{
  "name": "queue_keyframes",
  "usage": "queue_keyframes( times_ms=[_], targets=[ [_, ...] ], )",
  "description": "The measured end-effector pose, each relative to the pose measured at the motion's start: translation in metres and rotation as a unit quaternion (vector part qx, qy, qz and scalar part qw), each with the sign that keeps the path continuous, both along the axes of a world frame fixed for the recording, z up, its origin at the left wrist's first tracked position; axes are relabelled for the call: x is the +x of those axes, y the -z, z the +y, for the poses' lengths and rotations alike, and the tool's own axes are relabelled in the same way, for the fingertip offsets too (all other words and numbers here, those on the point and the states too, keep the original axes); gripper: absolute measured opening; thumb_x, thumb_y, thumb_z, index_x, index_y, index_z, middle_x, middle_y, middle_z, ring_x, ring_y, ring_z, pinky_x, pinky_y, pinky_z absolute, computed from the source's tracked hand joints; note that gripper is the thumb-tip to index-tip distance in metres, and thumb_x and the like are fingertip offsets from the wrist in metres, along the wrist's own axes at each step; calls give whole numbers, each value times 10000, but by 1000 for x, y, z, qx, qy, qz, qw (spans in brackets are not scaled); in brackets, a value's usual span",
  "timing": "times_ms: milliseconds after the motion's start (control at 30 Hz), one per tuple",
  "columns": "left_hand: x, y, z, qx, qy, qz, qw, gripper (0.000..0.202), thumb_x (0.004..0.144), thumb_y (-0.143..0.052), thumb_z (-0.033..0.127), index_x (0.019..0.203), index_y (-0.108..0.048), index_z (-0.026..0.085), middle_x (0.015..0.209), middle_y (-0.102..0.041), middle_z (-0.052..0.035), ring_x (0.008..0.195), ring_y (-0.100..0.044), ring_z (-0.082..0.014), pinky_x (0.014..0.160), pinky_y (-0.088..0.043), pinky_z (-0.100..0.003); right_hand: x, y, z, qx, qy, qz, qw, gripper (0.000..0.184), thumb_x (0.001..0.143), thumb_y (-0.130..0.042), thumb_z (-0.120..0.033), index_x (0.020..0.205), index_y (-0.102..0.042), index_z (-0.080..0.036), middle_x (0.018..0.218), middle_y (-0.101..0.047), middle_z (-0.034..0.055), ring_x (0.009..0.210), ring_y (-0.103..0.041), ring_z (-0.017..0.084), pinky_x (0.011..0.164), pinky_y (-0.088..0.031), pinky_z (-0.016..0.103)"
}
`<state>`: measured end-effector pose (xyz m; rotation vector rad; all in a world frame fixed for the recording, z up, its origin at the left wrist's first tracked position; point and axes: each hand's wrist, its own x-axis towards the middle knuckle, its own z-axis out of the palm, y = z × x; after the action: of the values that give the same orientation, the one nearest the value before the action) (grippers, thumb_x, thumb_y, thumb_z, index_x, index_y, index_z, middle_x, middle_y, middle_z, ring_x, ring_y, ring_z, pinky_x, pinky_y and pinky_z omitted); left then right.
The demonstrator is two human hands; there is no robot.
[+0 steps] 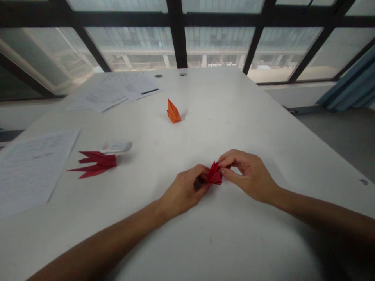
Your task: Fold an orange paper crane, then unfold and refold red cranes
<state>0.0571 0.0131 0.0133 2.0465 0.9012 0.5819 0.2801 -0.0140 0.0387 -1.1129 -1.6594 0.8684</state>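
Note:
A small piece of folded red origami paper [214,175] is pinched between my left hand [183,190] and my right hand [246,174], just above the white table [205,93]. Fingertips of both hands press its sides, and part of it is hidden behind them. To the left lies a larger red origami model [98,164] with several pointed spikes. An orange origami model [174,112] stands farther off, tilted, with a pointed tip.
Printed paper sheets [29,171] lie at the left edge, and more sheets [117,90] lie at the far end. A white calculator [116,147] sits behind the red model. Large dark-framed windows [175,39] fill the background, and a blue curtain [351,84] hangs at the right.

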Motion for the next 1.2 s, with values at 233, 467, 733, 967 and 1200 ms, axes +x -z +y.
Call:
queue_keyframes(
  times_ms=[233,467,733,967,1200],
  targets=[
    [-4,1,1,0,25,-30,999,148,903,-660,167,1031,-613,226,937,-720,21,808,-671,-121,763,-517,-250,4,-11,1,42,-96,6,994,141,843,-693,-71,820,-680,-210,1026,-764,63,920,-730,197,844,-555,358],
    [-6,7,4,-53,28,-69,996,175,874,-673,136,1012,-588,201,934,-697,-7,836,-680,-143,766,-535,-276,6,-15,2,73,-106,-4,992,190,793,-678,-13,802,-692,-202,929,-751,42,812,-709,166,766,-544,319],
    [-5,5,4,-75,38,-74,994,154,906,-677,205,1028,-584,195,926,-692,-25,821,-669,-148,745,-532,-283,4,-11,1,54,-35,-24,998,174,803,-682,-43,872,-691,-203,832,-713,8,750,-653,152,723,-531,304],
    [-5,6,7,-95,43,-82,991,195,903,-691,227,1066,-586,204,931,-714,-32,810,-666,-155,748,-523,-291,2,-14,2,30,13,-52,998,155,838,-707,-89,925,-756,-208,837,-741,2,752,-662,140,740,-526,294],
    [-2,8,9,-194,42,-137,971,246,881,-748,255,1057,-588,193,947,-701,-41,853,-671,-169,797,-532,-316,4,-12,5,-58,-1,6,998,194,855,-716,-148,1028,-766,-220,875,-746,7,781,-670,146,738,-535,292]
  ],
)
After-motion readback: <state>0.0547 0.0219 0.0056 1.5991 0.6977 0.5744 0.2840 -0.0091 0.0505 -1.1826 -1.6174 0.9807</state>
